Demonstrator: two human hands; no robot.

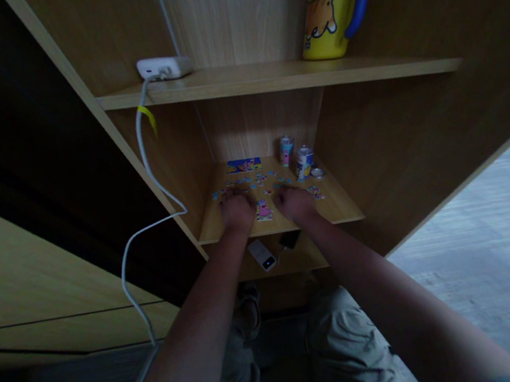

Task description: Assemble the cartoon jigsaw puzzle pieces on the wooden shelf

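Observation:
Both my hands rest on a wooden shelf (339,210) among scattered jigsaw pieces (253,181). My left hand (237,211) lies knuckles up, fingers curled over pieces at the left. My right hand (294,203) sits beside it, fingers bent down onto the shelf. Between them lies a small joined patch with a pink figure (263,210). What either hand holds is hidden. A colourful picture card (243,165) stands at the back.
Two small printed tins (304,160) and a round lid (317,173) stand at the back right. A phone (262,254) and a dark device (289,239) lie on the lower shelf. A white charger (164,68) with a hanging cable and a yellow-blue bottle (332,4) sit on the upper shelf.

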